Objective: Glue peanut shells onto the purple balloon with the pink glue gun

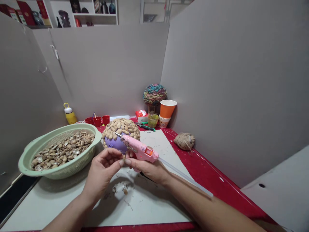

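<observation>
A pink hot glue gun (142, 149) with a long clear glue stick (185, 177) in its back end is held in my right hand (149, 169). Its metal nozzle points up and left, before a purple ball (116, 144) partly covered with peanut shells (122, 125). My left hand (107, 164) is closed in a pinch on a small brownish piece, probably a bit of shell, its thumb and finger meeting my right fingertips. Left of my hands stands a green colander (96, 135) full of loose shells (65, 149).
Shell bits (125, 191) lie on the white board (149, 206) over a red tablecloth (205, 164). Behind are red cups (105, 120), green-handled pliers (147, 128), orange paper cups (167, 109), a coloured tree model (154, 94) and a twine ball (184, 140). Grey partitions (103, 71) enclose the table.
</observation>
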Available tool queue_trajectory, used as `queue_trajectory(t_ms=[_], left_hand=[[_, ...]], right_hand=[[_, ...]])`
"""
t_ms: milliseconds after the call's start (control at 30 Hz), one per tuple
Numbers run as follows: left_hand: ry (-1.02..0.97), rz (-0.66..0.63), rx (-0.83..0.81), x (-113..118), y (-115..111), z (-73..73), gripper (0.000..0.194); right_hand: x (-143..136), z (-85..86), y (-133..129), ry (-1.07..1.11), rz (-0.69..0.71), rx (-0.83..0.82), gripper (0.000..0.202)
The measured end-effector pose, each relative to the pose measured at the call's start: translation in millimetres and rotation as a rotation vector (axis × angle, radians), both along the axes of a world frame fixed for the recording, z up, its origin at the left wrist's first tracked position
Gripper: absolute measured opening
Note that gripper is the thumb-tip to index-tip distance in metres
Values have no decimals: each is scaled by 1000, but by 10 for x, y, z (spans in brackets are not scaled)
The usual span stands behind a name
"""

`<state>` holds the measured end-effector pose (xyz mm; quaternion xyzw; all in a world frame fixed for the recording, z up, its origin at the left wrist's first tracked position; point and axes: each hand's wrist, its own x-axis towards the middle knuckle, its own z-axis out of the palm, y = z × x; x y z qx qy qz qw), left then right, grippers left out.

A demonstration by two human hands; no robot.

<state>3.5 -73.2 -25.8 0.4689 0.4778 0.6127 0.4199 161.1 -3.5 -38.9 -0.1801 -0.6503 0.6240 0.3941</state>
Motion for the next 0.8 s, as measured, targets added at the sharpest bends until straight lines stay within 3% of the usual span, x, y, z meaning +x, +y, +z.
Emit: queue_trajectory(t_ms=[367,800], left_hand=[[-33,-197,-65,-147,33,-20,23],[-62,-249,-55,-148,44,-24,21]], right_hand=[[39,-70,42,-73,109,-88,32],[36,-60,42,-23,163,-107,28]])
